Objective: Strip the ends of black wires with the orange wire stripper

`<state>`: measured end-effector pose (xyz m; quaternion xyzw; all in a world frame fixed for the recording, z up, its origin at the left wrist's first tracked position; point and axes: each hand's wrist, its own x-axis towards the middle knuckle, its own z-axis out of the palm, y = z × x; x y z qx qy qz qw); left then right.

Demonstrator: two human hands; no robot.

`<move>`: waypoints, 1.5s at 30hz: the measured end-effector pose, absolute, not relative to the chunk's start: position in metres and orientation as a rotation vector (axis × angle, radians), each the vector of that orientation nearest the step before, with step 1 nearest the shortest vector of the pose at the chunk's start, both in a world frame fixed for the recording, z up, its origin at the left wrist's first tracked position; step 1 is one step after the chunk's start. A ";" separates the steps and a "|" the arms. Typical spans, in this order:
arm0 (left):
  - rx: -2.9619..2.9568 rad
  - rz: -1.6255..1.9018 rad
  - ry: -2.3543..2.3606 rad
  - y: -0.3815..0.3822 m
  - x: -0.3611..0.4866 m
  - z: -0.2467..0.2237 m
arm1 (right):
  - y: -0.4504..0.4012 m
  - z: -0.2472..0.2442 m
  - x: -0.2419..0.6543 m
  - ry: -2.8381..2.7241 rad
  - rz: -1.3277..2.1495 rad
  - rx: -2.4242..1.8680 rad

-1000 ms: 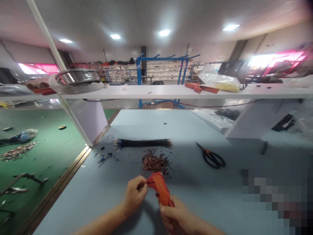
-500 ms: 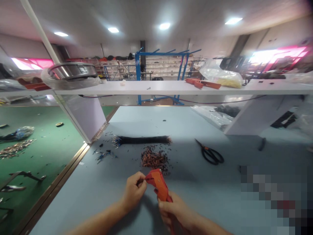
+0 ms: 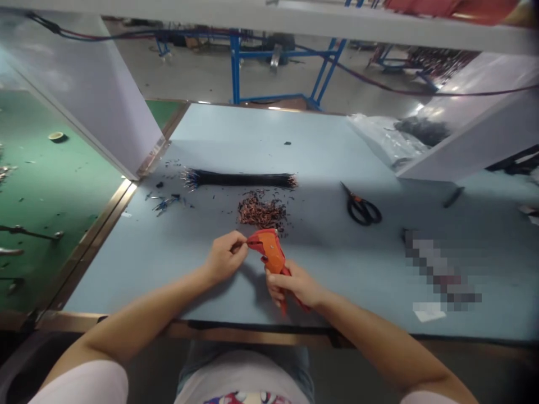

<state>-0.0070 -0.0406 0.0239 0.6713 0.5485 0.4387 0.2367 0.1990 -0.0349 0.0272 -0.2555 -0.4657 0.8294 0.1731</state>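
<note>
My right hand [image 3: 295, 285] is wrapped round the handles of a red and orange hand tool [image 3: 273, 251], whose jaws point left. My left hand [image 3: 227, 255] is pinched closed right at the tip of those jaws; what its fingers hold is too small to make out. Just beyond the tool lies a pile of short copper and black scraps [image 3: 261, 212]. Behind the pile a bundle of black wires [image 3: 242, 179] lies crosswise on the blue-grey table, its ends fanned out at the left.
Black-handled scissors [image 3: 362, 210] lie to the right. Small blue and silver pieces [image 3: 165, 204] are scattered at the left. Upright panels [image 3: 120, 95] carry a shelf [image 3: 202, 15] across the table. A clear plastic bag [image 3: 389, 137] lies at the back right, and a white paper [image 3: 429, 312] near the front.
The view has tilted down, so the table and both hands appear higher and my forearms show more fully. Both hands keep about the same hold at the tool.
</note>
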 end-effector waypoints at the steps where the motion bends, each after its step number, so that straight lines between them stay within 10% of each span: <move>1: 1.850 1.187 1.512 -0.040 -0.007 0.024 | -0.035 0.027 0.199 -1.332 2.346 -0.731; 45: 1.883 1.385 1.454 -0.032 -0.021 0.029 | -0.007 0.044 0.209 -0.611 2.442 -0.644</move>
